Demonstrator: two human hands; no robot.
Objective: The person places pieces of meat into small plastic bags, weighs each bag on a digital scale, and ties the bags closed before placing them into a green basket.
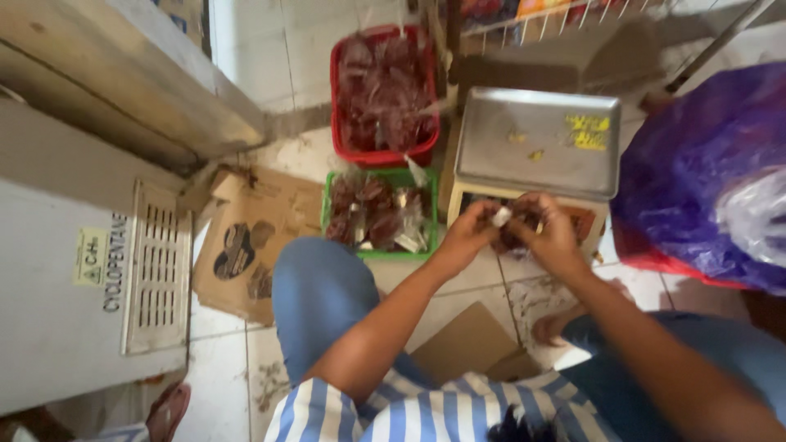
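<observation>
The left hand and the right hand met in front of the scale, both closed around a small clear bag of dark red goods, with fingers pinched at its top; blur hid the exact grip. The bag hung low before the scale's front, just below its steel pan, which carried only a few yellow scraps. Judging by the floor, much packing looked done: a green basket just left of the hands held several filled bags, and a red basket beyond it was heaped with more. The bag in hand was not yet set down with the others. A large purple bag sat to the right. Both forearms reached forward from the knees and converged, wrists bent slightly inward. The person sat low over the tiled floor, with flattened cardboard lying by the left knee.
</observation>
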